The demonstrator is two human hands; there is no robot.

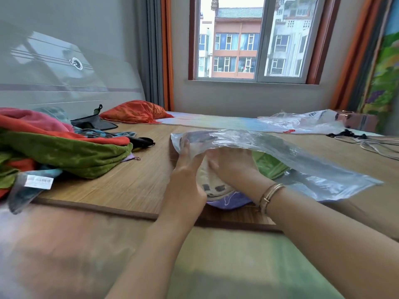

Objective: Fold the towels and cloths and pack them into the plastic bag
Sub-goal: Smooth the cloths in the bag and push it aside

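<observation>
Fingers of both hands hidden under plastic bag [269,147], each grip's state unclear

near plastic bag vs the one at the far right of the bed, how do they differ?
The near plastic bag is held up at its mouth by the left hand, with folded cloths going in under the right hand. The far plastic bag lies crumpled and untouched; contents can't be made out. Both are clear plastic.

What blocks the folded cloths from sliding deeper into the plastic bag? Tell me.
Nothing visible does. The left hand holds the plastic bag open by its upper sheet, the right hand pushes the folded cloths into its mouth, and the bag beyond looks flat.
</observation>
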